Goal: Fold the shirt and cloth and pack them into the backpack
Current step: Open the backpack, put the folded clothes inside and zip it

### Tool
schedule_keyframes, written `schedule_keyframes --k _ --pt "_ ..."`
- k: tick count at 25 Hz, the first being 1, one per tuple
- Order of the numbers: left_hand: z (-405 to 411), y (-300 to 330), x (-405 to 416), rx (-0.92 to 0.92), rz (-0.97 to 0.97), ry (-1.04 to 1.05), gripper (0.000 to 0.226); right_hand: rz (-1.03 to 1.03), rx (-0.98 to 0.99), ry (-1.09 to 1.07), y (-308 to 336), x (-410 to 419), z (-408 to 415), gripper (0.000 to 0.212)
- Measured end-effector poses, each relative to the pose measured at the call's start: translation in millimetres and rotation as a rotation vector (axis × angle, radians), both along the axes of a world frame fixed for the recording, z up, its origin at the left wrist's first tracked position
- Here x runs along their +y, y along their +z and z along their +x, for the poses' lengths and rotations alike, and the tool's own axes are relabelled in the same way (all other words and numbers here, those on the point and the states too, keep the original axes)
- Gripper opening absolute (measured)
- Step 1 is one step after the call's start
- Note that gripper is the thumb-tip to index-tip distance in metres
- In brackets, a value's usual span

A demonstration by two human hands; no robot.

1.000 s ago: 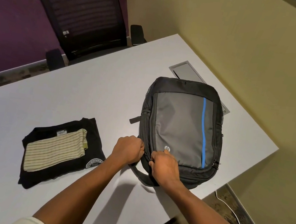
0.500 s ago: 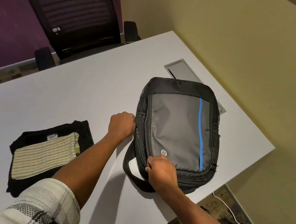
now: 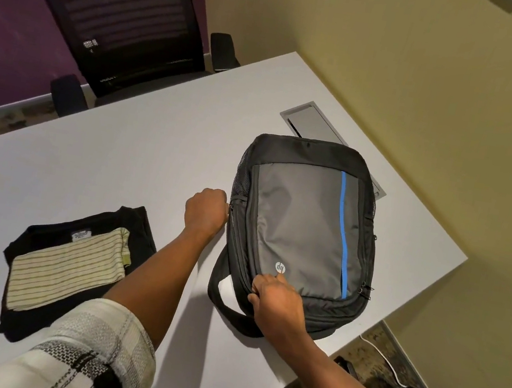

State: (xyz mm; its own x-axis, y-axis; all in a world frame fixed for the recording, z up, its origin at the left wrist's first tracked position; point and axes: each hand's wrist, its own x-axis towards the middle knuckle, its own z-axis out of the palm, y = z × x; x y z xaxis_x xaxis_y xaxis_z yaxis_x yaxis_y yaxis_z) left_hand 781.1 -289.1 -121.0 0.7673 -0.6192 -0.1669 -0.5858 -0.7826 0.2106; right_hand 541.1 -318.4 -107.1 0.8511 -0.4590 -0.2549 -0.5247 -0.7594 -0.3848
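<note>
Both hands grip backpack edge; folded shirt beside.

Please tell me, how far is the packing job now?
Done: the shirt and striped cloth lie folded in one stack on the table. In hand: the left hand works at the backpack side zipper while the right hand holds its near end. Left: putting both inside.

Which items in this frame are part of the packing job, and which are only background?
Part of the job:
backpack
black shirt
striped cloth
left hand
right hand

Background:
office chair
table cable hatch
white cable
</note>
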Motion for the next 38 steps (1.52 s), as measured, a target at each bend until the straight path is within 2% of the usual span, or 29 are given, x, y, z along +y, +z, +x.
schedule_keyframes --k 5,8,13,17,23,25,28,33,36,38 --pt "-2 9 24 0.062 -0.135 0.064 0.034 0.031 -0.073 -0.071 2 5 3 0.030" --pt "0 11 56 0.076 -0.165 0.118 0.036 0.010 -0.144 -0.042 8 13 21 0.028" --pt "2 11 138 0.089 -0.143 0.255 0.033 0.023 -0.213 0.094 13 47 66 0.020" --pt "6 6 218 0.015 -0.143 0.369 0.029 0.018 -0.199 0.235 11 87 102 0.025" --pt "20 -20 331 -0.017 -0.095 0.459 0.044 0.015 -0.159 0.385 0 159 146 0.030" --pt "26 -23 352 0.028 -0.104 0.516 0.055 0.019 -0.127 0.356 -3 175 162 0.041" --pt "37 -30 374 0.155 -0.117 0.645 0.077 0.057 -0.051 0.191 -12 186 187 0.060" --pt "59 -50 397 0.361 -0.159 0.763 0.102 0.095 0.184 -0.032 -35 193 215 0.094" --pt "70 -64 404 0.432 -0.160 0.760 0.112 0.001 0.109 -0.122 -42 213 211 0.092" --pt "75 -69 406 0.466 -0.175 0.722 0.112 -0.139 -0.053 0.001 -45 232 201 0.080"
